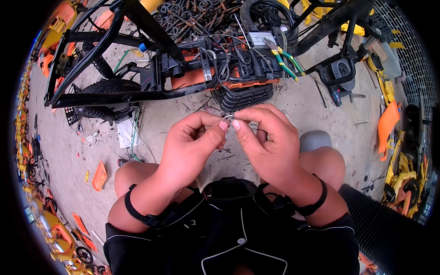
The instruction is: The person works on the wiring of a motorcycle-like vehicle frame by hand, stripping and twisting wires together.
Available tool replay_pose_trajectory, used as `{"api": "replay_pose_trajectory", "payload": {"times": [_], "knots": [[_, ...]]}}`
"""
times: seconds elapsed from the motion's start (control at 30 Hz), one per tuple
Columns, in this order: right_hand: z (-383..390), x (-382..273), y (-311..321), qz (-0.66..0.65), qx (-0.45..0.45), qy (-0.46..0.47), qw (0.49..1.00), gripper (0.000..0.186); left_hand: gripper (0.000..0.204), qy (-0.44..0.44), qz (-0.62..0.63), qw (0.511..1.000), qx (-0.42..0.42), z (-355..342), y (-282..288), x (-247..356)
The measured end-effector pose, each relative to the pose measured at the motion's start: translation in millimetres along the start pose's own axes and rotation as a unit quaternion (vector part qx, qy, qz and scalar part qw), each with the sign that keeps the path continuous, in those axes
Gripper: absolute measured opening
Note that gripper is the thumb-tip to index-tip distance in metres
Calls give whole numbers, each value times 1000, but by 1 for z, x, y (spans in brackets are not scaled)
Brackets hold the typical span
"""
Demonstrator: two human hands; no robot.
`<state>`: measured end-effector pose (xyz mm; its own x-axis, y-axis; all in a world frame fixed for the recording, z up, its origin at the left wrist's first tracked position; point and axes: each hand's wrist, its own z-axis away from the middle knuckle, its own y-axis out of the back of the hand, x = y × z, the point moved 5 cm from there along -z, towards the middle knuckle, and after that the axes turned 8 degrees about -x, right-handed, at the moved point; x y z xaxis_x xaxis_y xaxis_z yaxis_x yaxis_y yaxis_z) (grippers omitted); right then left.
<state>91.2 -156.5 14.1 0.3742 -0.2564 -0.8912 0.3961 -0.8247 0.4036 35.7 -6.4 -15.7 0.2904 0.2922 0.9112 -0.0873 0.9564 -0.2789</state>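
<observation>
My left hand (192, 142) and my right hand (270, 137) meet in front of me with thumbs and fingertips pinched. Between them is a thin whitish wire (228, 116), bent in a small arc. A dark thin strand shows by the right fingers; whether it belongs to the same wire I cannot tell. Just beyond my hands stands a black vehicle frame (114, 98) with an open bay of cables (224, 64) and orange panels. Pliers with green and yellow handles (286, 62) lie on the bay's right side, out of my hands.
A knobbly tyre (110, 87) sits under the frame at left. A dark power tool (337, 94) lies on the floor at right. Behind the frame is a heap of rusty metal parts (197, 18). Orange and yellow panels line both sides, with an orange piece (99, 176) at left.
</observation>
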Motion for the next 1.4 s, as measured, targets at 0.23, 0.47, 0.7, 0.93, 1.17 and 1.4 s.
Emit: {"api": "replay_pose_trajectory", "payload": {"times": [0.23,0.47,0.7,0.93,1.17,1.4], "knots": [[1,0,0,-3,11,-16,1000,16,13,-14,-39,999,-1,2,-1,2],[1,1,-1,-6,16,-7,1000,16,11,-25,-76,997,3,4,-2,4],[3,1,-1,-9,18,-14,1000,16,8,-67,-133,989,12,4,-3,6],[2,1,-1,-10,18,-12,1000,17,8,-105,-152,983,15,4,-4,6],[1,-1,-1,8,26,-17,999,13,8,-120,-177,977,19,4,-5,5],[2,0,-1,11,30,-12,999,12,8,-122,-180,976,19,5,-5,6]]}}
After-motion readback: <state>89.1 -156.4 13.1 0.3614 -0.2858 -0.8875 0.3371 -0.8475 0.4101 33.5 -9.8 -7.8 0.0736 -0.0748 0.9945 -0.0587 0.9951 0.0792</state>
